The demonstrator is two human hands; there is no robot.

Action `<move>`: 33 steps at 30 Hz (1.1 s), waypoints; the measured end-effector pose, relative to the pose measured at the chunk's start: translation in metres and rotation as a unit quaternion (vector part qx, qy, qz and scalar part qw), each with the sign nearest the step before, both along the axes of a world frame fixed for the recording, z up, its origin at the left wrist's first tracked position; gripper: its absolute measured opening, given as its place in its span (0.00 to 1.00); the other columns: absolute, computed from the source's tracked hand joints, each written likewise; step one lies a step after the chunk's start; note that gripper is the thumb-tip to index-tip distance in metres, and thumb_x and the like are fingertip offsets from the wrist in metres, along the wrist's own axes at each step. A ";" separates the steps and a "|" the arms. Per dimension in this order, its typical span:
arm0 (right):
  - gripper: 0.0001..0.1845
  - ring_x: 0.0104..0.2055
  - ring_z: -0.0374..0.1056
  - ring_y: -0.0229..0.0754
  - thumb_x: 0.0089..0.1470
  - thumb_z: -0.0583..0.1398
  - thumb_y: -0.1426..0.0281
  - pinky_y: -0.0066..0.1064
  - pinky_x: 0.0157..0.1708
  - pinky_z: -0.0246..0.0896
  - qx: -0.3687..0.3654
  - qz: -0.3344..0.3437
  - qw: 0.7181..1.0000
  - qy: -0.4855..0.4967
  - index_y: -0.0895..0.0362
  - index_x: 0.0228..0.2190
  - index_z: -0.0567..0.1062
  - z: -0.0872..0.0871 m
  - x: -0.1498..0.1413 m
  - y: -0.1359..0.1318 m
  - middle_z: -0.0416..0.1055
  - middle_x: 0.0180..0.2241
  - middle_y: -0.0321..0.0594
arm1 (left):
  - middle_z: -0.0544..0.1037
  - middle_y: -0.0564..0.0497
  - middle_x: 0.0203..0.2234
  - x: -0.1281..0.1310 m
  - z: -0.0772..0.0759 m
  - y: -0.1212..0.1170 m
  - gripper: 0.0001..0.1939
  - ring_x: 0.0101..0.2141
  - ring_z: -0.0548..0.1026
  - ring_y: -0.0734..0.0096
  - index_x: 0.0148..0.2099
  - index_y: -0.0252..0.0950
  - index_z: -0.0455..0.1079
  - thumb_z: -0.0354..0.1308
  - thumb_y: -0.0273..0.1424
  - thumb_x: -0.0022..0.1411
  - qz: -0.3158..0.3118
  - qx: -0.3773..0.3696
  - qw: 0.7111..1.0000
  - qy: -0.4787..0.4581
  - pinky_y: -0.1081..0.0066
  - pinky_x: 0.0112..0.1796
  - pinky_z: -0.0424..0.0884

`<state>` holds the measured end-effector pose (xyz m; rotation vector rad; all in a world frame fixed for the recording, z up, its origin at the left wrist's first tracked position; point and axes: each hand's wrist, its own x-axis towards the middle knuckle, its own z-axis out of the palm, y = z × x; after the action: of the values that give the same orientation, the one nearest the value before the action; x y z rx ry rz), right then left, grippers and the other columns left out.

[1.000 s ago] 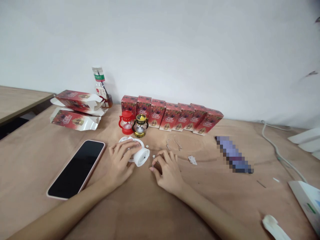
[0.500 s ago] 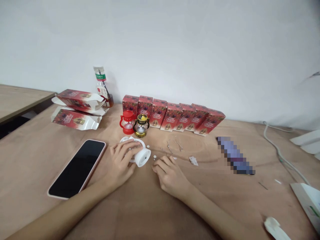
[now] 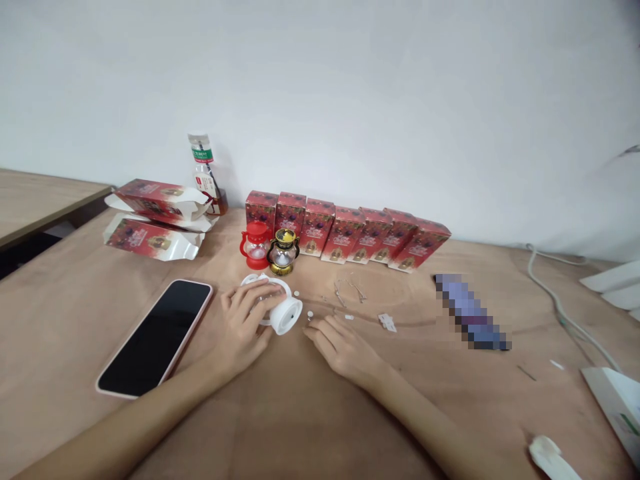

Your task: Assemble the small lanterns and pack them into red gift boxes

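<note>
My left hand (image 3: pixel 246 317) is wrapped over a small white lantern (image 3: pixel 287 315) lying on its side, its base turned to the right and its loop handle showing behind my fingers. My right hand (image 3: pixel 343 343) rests on the table just right of it, fingers curled together at the tips; whether a tiny part is between them is too small to make out. Close to these fingertips lies a small round button-like piece (image 3: pixel 310 314). A red lantern (image 3: pixel 257 245) and a black-and-gold lantern (image 3: pixel 283 252) stand upright beyond my left hand.
Several red printed boxes (image 3: pixel 343 233) stand in a row by the wall. Opened boxes (image 3: pixel 153 237) and a bottle (image 3: pixel 204 173) are at the back left. A phone (image 3: pixel 155 340) lies at left, thin metal pieces (image 3: pixel 357 290) mid-table, a cable (image 3: pixel 555 300) at right.
My right hand's fingers have drawn in slightly, uncovering a small white piece beside them. My left hand and the white lantern stay as they were.
</note>
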<state>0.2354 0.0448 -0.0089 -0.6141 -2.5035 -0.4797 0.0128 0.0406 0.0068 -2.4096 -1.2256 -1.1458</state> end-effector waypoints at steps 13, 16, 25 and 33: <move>0.13 0.33 0.71 0.37 0.56 0.55 0.80 0.27 0.33 0.67 -0.057 -0.007 0.962 0.268 0.57 0.43 0.68 0.003 -0.015 -0.019 0.73 0.30 0.41 | 0.78 0.48 0.41 0.008 0.003 -0.008 0.14 0.40 0.73 0.63 0.50 0.41 0.65 0.56 0.32 0.61 -0.007 -0.005 1.000 -0.003 0.64 0.37 0.59; 0.16 0.33 0.72 0.37 0.56 0.55 0.81 0.28 0.34 0.67 -0.047 0.005 0.958 0.281 0.56 0.46 0.67 0.001 -0.014 -0.020 0.75 0.31 0.40 | 0.78 0.47 0.39 0.011 0.004 -0.011 0.14 0.39 0.73 0.63 0.49 0.40 0.66 0.56 0.35 0.62 -0.022 0.009 1.000 -0.001 0.64 0.36 0.58; 0.12 0.31 0.70 0.37 0.57 0.55 0.81 0.27 0.31 0.67 -0.025 0.009 0.966 0.255 0.59 0.43 0.68 0.010 -0.013 -0.021 0.74 0.30 0.42 | 0.78 0.48 0.38 0.014 0.003 -0.011 0.12 0.37 0.71 0.64 0.48 0.39 0.66 0.57 0.34 0.61 -0.024 0.025 0.999 0.002 0.64 0.35 0.55; 0.09 0.30 0.68 0.38 0.57 0.54 0.82 0.28 0.31 0.65 -0.048 0.010 0.967 0.250 0.60 0.38 0.69 0.008 -0.015 -0.020 0.73 0.29 0.44 | 0.78 0.49 0.37 0.014 0.003 -0.012 0.12 0.36 0.70 0.64 0.47 0.40 0.67 0.58 0.30 0.59 -0.011 0.041 0.999 0.010 0.64 0.33 0.54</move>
<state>0.2208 0.0246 -0.0011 -0.6514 -2.0556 -0.1647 0.0265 0.0281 0.0095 -2.3725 -1.1266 -1.1530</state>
